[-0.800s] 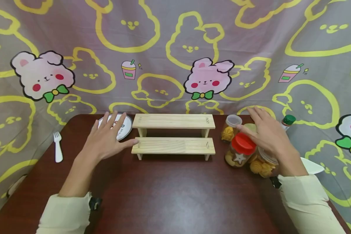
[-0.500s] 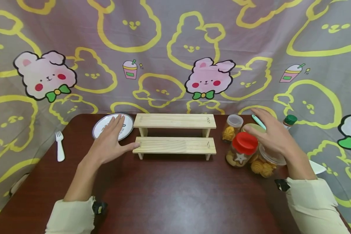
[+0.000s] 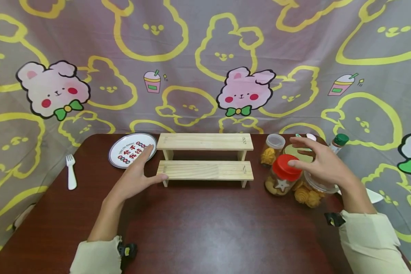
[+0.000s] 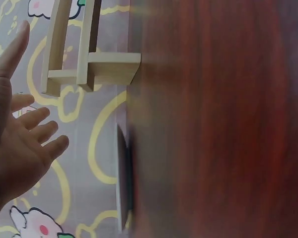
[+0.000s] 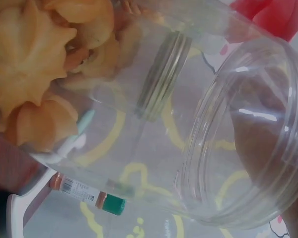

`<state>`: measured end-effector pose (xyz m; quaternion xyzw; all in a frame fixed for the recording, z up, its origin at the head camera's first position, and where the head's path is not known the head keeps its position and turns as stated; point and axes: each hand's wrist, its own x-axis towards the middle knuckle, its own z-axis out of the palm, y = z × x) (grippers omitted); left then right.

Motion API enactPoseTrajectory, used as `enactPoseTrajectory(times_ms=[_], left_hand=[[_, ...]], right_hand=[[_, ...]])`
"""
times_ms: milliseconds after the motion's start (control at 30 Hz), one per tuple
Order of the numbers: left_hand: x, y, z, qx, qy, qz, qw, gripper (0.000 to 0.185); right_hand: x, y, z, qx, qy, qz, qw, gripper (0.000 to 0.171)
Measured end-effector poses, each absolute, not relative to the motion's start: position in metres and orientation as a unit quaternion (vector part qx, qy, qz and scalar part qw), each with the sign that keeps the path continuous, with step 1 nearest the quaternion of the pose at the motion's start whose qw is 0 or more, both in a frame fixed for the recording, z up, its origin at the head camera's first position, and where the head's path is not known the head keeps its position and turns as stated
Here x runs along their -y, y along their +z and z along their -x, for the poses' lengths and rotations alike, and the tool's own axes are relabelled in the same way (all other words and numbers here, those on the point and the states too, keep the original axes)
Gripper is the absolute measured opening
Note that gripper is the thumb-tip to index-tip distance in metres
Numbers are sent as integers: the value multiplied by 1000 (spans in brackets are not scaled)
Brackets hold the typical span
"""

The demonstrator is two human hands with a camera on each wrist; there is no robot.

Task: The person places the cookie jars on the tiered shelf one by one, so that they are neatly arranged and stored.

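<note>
In the head view my left hand (image 3: 134,177) hovers with spread thumb and fingers in front of a printed white plate (image 3: 125,150). Its thumb tip overlaps the left end of a two-step wooden shelf (image 3: 205,170). In the left wrist view that hand's palm (image 4: 20,158) holds nothing. My right hand (image 3: 325,161) is over a cluster of jars, fingers loosely bent, thumb tip right at the red lid of a cookie jar (image 3: 282,182). Beneath that hand stands a clear-lidded jar of swirled cookies (image 3: 308,196), which fills much of the right wrist view and partly hides the hand.
A small piped-cookie jar (image 3: 268,154) and a jar with a gold lid (image 3: 296,152) stand behind the red-lidded one. A green-capped bottle (image 3: 338,142) is at the far right, near a white dish (image 3: 373,196). A white fork (image 3: 70,173) lies at the left edge.
My left hand has moved right and down, uncovering most of the plate. My right hand has shifted slightly right and down, its fingers more bent over the jars.
</note>
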<state>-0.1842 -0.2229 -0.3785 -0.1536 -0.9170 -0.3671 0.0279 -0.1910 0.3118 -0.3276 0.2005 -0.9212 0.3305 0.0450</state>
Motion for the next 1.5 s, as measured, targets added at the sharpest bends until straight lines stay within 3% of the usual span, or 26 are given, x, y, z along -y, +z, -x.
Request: enactPoseTrajectory(times_ms=[433,767,1500], left_hand=[[220,-398,185,859,-494,137,1,101],[216,-415,182,837,-536,104,-37,92],[213,-429,183,788,-611,77,-28,76]], right_hand=[[-311,-327,190,923,344,-167,-34,73],[-310,-330,191,924,333,-185,-32,71],[-306,-333,193,927,315,-201,-30,58]])
